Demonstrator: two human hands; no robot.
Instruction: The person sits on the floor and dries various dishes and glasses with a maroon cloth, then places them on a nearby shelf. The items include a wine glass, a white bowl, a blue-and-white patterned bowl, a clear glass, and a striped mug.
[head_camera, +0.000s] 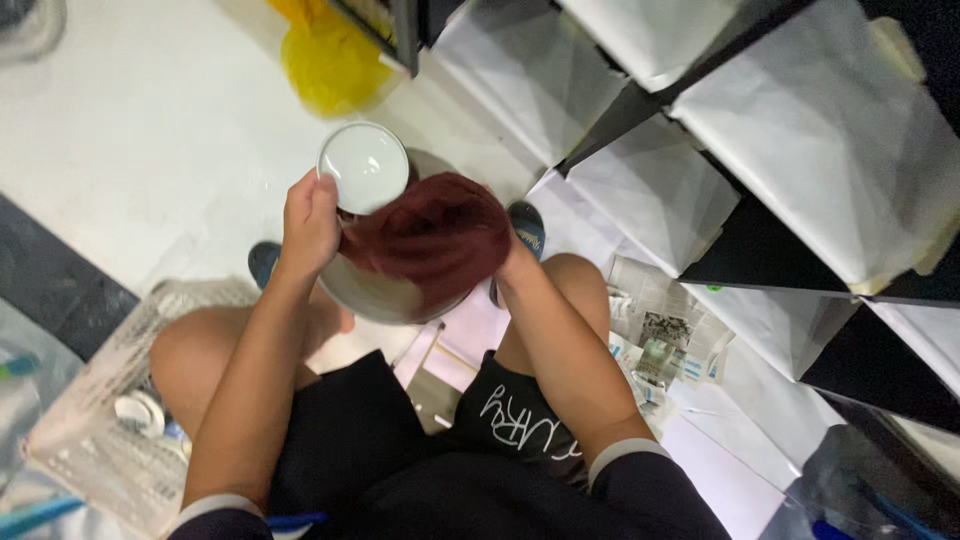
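While I sit low with my knees spread, my left hand (308, 222) clamps the rim of a small white plate (364, 166), thumb on the face near its left edge and fingers curled behind it. That plate stands tilted above my lap, its round face turned up toward me, and its lower right edge is touching a dark red cloth (432, 235). My right hand (508, 262) is almost wholly buried under that cloth; only the wrist and forearm show, so I cannot tell whether the fingers are clenched or loose beneath it. Under the cloth sits a larger grey bowl (375, 293), just below the small plate and between my two forearms; only its curved lower wall shows, the inside being covered by the cloth. What supports the bowl is hidden.

The plate looks plain, glossy and pale, with a thin raised rim and a soft highlight across the centre. The cloth is bunched and fuzzy, deep maroon.

Below the bowl my blue sandals (526, 226) peek out on the white floor (130, 130). A pale woven basket (90, 400) lies by my left knee, with something small and white inside that is hard to make out. Newspaper sheets (665, 330) lie beside my right knee, and dark shelves (760, 245) lined with white paper rise on my right. A yellow bag (325, 60) sits further off, partly cut off by the frame.
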